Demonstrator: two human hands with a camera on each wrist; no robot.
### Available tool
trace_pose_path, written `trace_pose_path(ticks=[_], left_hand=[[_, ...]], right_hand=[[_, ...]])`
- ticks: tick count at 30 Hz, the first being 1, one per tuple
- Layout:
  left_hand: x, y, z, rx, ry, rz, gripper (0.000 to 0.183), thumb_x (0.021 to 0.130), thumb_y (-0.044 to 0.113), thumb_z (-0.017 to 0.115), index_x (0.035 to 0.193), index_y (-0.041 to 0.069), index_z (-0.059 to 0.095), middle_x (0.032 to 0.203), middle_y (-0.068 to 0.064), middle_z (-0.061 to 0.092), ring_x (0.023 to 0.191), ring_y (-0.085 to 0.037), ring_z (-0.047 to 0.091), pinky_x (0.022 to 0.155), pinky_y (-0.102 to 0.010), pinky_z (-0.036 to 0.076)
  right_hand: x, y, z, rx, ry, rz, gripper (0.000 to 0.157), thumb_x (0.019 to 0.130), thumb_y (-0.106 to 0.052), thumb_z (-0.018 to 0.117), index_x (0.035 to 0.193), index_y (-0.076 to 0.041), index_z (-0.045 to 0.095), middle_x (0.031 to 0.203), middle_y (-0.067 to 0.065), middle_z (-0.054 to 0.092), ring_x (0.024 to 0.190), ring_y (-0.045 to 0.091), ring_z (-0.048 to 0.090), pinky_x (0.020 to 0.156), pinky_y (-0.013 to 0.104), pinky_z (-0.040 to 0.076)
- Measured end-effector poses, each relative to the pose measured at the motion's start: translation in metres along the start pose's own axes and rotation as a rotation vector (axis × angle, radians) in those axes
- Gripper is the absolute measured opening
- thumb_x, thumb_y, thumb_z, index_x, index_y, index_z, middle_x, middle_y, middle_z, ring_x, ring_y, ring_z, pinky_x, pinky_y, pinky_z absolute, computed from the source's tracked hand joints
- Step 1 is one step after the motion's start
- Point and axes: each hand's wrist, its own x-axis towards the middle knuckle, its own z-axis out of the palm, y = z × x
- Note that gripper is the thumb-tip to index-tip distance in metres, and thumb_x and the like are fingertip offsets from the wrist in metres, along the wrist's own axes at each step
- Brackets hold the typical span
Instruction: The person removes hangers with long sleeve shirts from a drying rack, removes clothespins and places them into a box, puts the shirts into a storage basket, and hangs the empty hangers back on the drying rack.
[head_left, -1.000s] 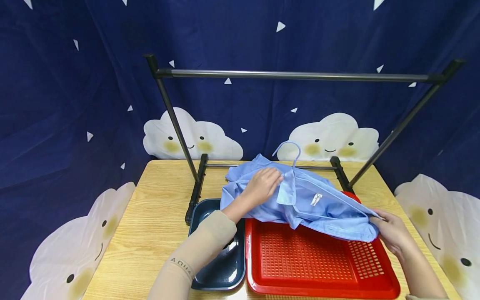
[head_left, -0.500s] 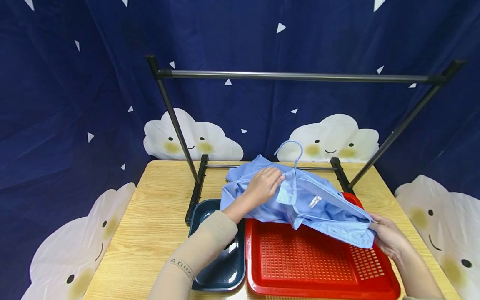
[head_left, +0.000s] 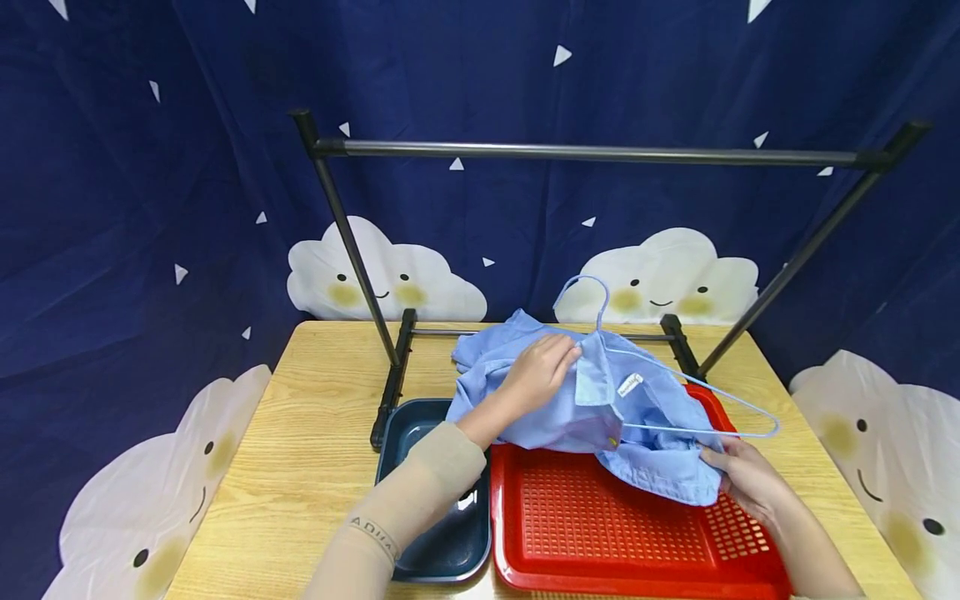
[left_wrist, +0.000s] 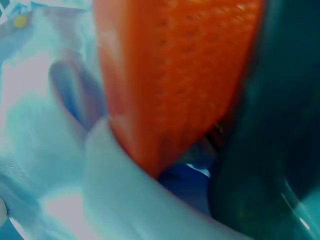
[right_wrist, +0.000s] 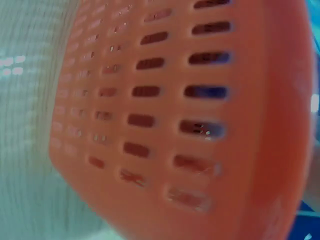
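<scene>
A light blue shirt (head_left: 540, 421) with a white label inside its collar lies over the back of a red basket. My left hand (head_left: 538, 372) grips it beside the collar. A thin blue hanger (head_left: 738, 397) has its hook pointing up above the collar, and its right arm lies bare outside the fabric. Just under that bare arm my right hand (head_left: 746, 479) pinches the right part of the shirt. How much of the hanger's left arm is inside the shirt is hidden. In the left wrist view the shirt (left_wrist: 45, 115) fills the left side, blurred.
The red basket (head_left: 615, 575) stands at the front right, with a dark blue tray (head_left: 438, 546) touching or close on its left. Behind them rises a black clothes rack with a metal bar (head_left: 585, 152). The wooden table (head_left: 300, 467) extends to the left.
My right hand has moved left and slightly down with the shirt's edge, baring the hanger's right arm. The left hand and the hook have shifted slightly right.
</scene>
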Motion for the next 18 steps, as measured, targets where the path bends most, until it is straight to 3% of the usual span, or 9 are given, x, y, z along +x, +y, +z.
trace_pose_path(ticks=[1, 5, 9, 13, 18], left_hand=[[0.001, 0.002, 0.001, -0.005, -0.002, -0.006, 0.017, 0.097, 0.016, 0.043, 0.084, 0.008, 0.05, 0.076, -0.002, 0.05, 0.081, -0.017, 0.053, 0.076, -0.028, 0.042], [0.004, 0.006, 0.003, -0.006, -0.005, -0.025, 0.018, 0.097, 0.018, 0.042, 0.083, 0.009, 0.05, 0.076, -0.001, 0.05, 0.081, -0.016, 0.053, 0.075, -0.028, 0.042], [0.004, 0.007, 0.004, -0.02, -0.015, -0.032, 0.019, 0.097, 0.018, 0.041, 0.083, 0.009, 0.049, 0.076, -0.001, 0.049, 0.079, -0.016, 0.052, 0.075, -0.027, 0.042], [0.003, 0.007, 0.005, -0.034, -0.036, -0.033, 0.019, 0.098, 0.018, 0.04, 0.083, 0.01, 0.049, 0.076, 0.0, 0.049, 0.079, -0.015, 0.052, 0.075, -0.027, 0.041], [0.001, 0.007, 0.009, -0.031, -0.049, -0.034, 0.019, 0.098, 0.018, 0.04, 0.083, 0.01, 0.049, 0.076, 0.0, 0.049, 0.08, -0.014, 0.052, 0.076, -0.027, 0.041]], right_hand=[[0.001, -0.002, 0.006, -0.109, 0.055, 0.022, 0.019, 0.096, -0.006, 0.041, 0.113, -0.002, 0.05, 0.092, 0.002, 0.061, 0.081, 0.013, 0.062, 0.069, 0.03, 0.052], [0.001, -0.009, 0.028, -0.577, 0.215, 0.044, 0.045, 0.094, -0.013, 0.049, 0.125, 0.016, 0.036, 0.103, 0.02, 0.058, 0.088, 0.021, 0.058, 0.072, 0.034, 0.05], [0.0, -0.009, 0.043, -0.973, 0.324, -0.039, 0.035, 0.089, -0.01, 0.055, 0.112, 0.015, 0.048, 0.098, 0.029, 0.057, 0.083, 0.029, 0.056, 0.069, 0.039, 0.047], [0.001, -0.003, 0.054, -1.172, 0.393, -0.065, 0.022, 0.083, -0.005, 0.057, 0.095, 0.012, 0.049, 0.08, 0.025, 0.057, 0.068, 0.031, 0.054, 0.06, 0.044, 0.044], [0.002, 0.008, 0.06, -1.275, 0.4, -0.079, 0.021, 0.081, -0.003, 0.057, 0.094, 0.01, 0.048, 0.08, 0.029, 0.057, 0.072, 0.041, 0.058, 0.064, 0.053, 0.044]])
